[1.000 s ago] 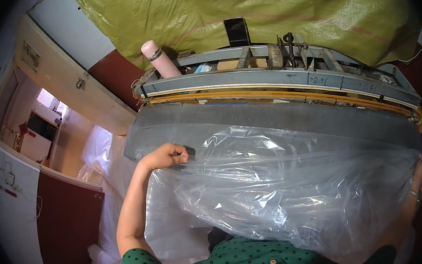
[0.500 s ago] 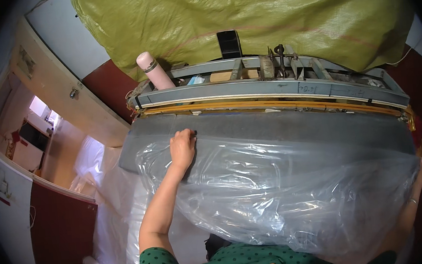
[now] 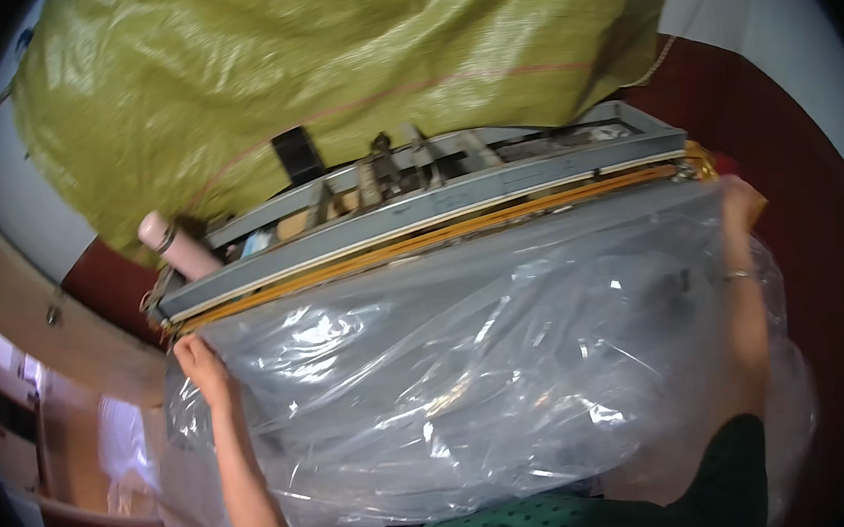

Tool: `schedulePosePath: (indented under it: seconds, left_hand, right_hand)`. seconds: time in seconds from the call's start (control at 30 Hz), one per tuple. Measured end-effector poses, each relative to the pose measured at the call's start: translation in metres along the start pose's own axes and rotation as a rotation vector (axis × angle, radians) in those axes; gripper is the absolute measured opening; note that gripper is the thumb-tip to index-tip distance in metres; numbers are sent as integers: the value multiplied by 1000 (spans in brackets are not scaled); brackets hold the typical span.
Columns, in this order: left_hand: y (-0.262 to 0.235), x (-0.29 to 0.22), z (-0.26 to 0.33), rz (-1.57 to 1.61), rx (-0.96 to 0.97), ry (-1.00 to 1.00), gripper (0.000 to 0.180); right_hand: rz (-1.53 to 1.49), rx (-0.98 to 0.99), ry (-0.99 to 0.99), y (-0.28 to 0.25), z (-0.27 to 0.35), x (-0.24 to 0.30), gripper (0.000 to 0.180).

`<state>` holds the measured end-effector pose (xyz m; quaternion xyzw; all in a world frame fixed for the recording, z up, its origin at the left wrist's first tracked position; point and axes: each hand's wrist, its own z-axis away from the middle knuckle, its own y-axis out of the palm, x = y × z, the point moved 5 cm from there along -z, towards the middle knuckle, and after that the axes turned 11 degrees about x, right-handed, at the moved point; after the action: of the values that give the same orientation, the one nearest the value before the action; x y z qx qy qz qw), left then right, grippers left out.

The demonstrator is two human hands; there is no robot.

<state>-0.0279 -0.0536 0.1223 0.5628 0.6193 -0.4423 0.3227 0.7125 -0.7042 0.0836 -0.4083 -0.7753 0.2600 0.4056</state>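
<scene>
A large clear plastic sheet (image 3: 472,380), creased and shiny, lies spread over a grey table surface (image 3: 413,274) that shows through it. At the sheet's far left corner, my left hand (image 3: 202,368) is closed with fingers curled on the film's edge. My right hand (image 3: 740,204), slightly blurred, grips the film at the far right corner, next to the end of the machine frame. Between the two hands the film runs across the table, and its near part hangs down toward my body.
Behind the table runs a long grey metal frame (image 3: 427,203) with orange strips (image 3: 460,240) along its front. A pink bottle (image 3: 178,247) and a black phone (image 3: 298,155) stand there. A yellow-green woven sheet (image 3: 344,59) rises behind. A door (image 3: 39,297) is at left.
The view has turned right. My left hand has moved to the far left corner, my right hand forward to the far right corner. The film now covers more of the grey surface.
</scene>
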Motion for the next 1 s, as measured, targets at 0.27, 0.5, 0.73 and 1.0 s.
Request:
schedulePosePath:
  seconds: [0.27, 0.5, 0.73, 1.0]
  left_hand:
    - [1, 139, -61, -210, 24, 58, 14]
    - [13, 154, -95, -54, 80, 30, 18]
    - [28, 153, -87, 114, 126, -87, 11]
    - [5, 147, -78, 311, -3, -77, 7]
  right_hand:
    - [-656, 10, -81, 84, 36, 75, 17]
    - [-597, -57, -118, 96, 24, 89, 20]
    - [-527, -83, -45, 105, 5, 39, 18]
    - [-816, 95, 69, 97, 19, 71, 13]
